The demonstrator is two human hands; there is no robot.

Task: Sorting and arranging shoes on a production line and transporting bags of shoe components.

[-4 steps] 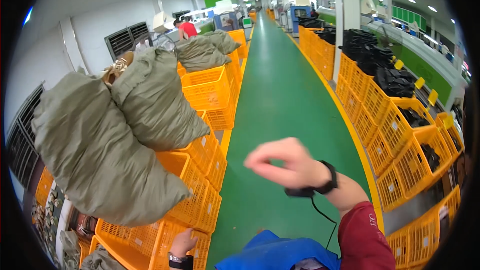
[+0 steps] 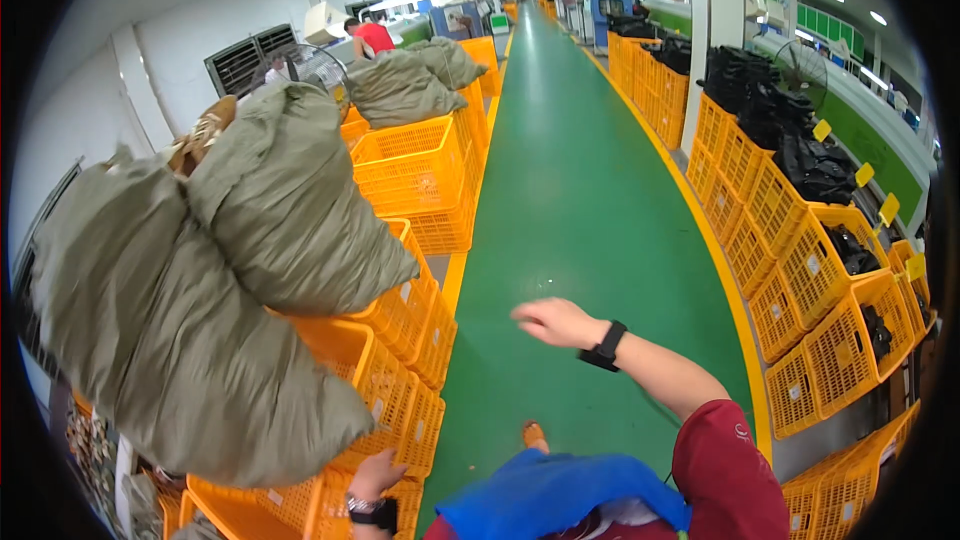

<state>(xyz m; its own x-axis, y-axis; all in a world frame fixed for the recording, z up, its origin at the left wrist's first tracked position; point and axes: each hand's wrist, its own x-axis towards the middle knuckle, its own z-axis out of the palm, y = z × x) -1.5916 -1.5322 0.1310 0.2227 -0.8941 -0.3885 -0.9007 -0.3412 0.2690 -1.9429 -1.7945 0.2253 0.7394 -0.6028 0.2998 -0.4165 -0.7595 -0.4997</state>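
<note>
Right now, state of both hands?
Left hand: by orange crates; grip can't be told.
Right hand: nothing visible in it; open or closed unclear.

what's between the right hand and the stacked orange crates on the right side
In the head view, green floor and a yellow line lie between the right hand and those crates.

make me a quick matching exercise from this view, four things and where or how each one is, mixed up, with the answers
1. left hand
2. right hand
3. grey-green sacks
4. black bundles

A. in orange crates along the right
B. silver watch at its wrist
C. seen against the green walkway
D. on orange crates along the left

Pairs: 1-B, 2-C, 3-D, 4-A
</note>
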